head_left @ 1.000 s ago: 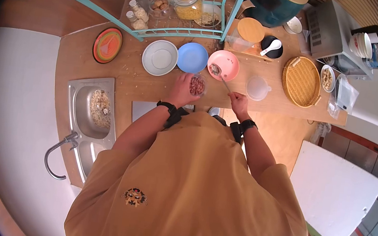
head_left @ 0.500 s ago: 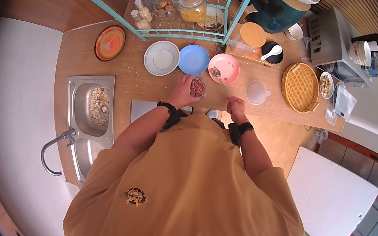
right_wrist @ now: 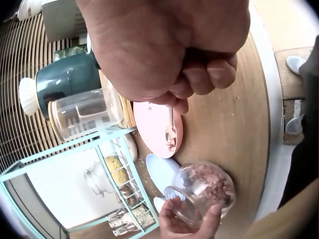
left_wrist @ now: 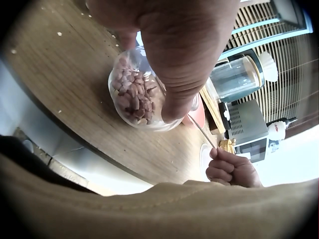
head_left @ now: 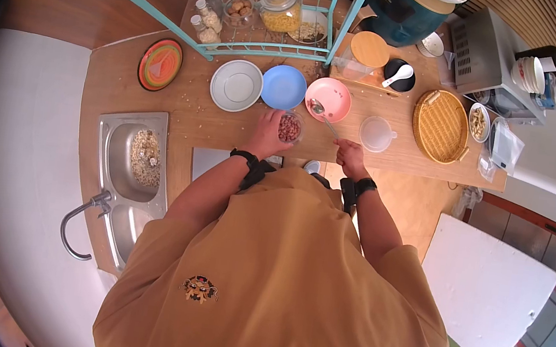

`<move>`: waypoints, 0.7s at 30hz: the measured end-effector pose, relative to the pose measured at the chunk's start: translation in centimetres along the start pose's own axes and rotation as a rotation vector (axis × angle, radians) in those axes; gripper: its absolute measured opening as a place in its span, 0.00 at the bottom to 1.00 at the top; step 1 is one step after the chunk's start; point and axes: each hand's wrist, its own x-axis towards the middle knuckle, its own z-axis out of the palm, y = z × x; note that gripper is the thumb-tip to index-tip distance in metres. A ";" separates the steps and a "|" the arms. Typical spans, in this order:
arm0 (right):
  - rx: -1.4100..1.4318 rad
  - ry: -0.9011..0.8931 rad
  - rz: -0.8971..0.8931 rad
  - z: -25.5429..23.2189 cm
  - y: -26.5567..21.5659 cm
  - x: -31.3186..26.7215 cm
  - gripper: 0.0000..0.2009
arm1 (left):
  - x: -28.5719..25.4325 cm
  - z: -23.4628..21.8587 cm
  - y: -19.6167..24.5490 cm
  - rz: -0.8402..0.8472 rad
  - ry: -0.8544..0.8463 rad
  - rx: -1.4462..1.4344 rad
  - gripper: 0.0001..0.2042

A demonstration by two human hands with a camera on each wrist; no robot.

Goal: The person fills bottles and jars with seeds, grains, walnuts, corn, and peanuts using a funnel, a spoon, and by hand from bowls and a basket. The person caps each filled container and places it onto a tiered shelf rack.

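In the head view my left hand (head_left: 268,132) grips a clear jar (left_wrist: 117,102) at the counter's front. Reddish peanuts (head_left: 289,128) fill part of it. The right wrist view shows the jar tilted, its round mouth towards the left fingers. My right hand (head_left: 350,158) pinches the end of a metal spoon (head_left: 331,127) between thumb and fingers. The spoon's bowl, with peanuts (right_wrist: 172,144) at it, lies over the pink plate (head_left: 336,112). A few more peanuts lie on that plate. A blue plate (head_left: 284,87) stands just beyond the jar.
A white bowl (head_left: 236,86) stands left of the blue plate. Right of the right hand are a translucent lid (head_left: 376,134) and a woven tray (head_left: 442,128). A turquoise rack (head_left: 266,50) with jars stands behind; the sink (head_left: 129,182) is at the left.
The right hand and spoon handle have drawn slightly back towards the body, with the spoon's bowl staying over the pink plate. The left hand keeps its hold on the jar.
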 end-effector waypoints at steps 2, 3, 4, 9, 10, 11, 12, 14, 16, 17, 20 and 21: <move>0.113 -0.053 -0.012 -0.2 0.0 -0.1 0.08 | 0.0 0.0 0.0 0.007 0.008 0.005 0.43; 0.111 -0.054 -0.012 -0.3 0.0 -0.1 0.08 | 0.0 0.1 -0.1 0.016 0.013 0.011 0.43; 0.132 -0.039 -0.015 -0.4 0.0 -0.1 0.08 | 0.0 0.1 -0.1 0.016 0.015 0.011 0.43; 0.069 0.024 -0.073 -1.1 -0.9 -0.8 0.07 | 0.0 0.2 -0.2 0.018 0.016 0.007 0.43; 0.041 0.031 -0.100 -1.2 -1.2 -1.0 0.07 | 0.0 0.2 -0.3 0.017 0.017 0.007 0.43; 0.013 0.037 -0.127 -1.2 -1.6 -1.2 0.08 | 0.0 0.2 -0.3 0.016 0.017 0.005 0.43; 0.012 0.036 -0.126 -1.2 -1.9 -1.6 0.08 | 0.0 0.2 -0.3 0.014 0.016 0.002 0.42; -0.042 -0.013 -0.178 -1.2 -2.6 -2.5 0.09 | 0.0 0.2 -0.3 0.026 0.027 0.001 0.42; -0.105 -0.045 -0.201 -0.9 -3.5 -3.8 0.09 | -0.1 0.3 -0.3 0.036 0.036 -0.002 0.42; -0.165 -0.077 -0.225 -0.8 -3.5 -4.2 0.09 | -0.1 0.3 -0.4 0.040 0.038 -0.002 0.42; -0.568 -0.050 -0.449 0.1 -3.1 -5.0 0.07 | 0.0 0.2 -0.3 0.024 0.022 -0.004 0.43; -0.568 -0.048 -0.448 0.6 -3.2 -5.5 0.07 | 0.0 0.2 -0.2 0.004 0.006 -0.005 0.43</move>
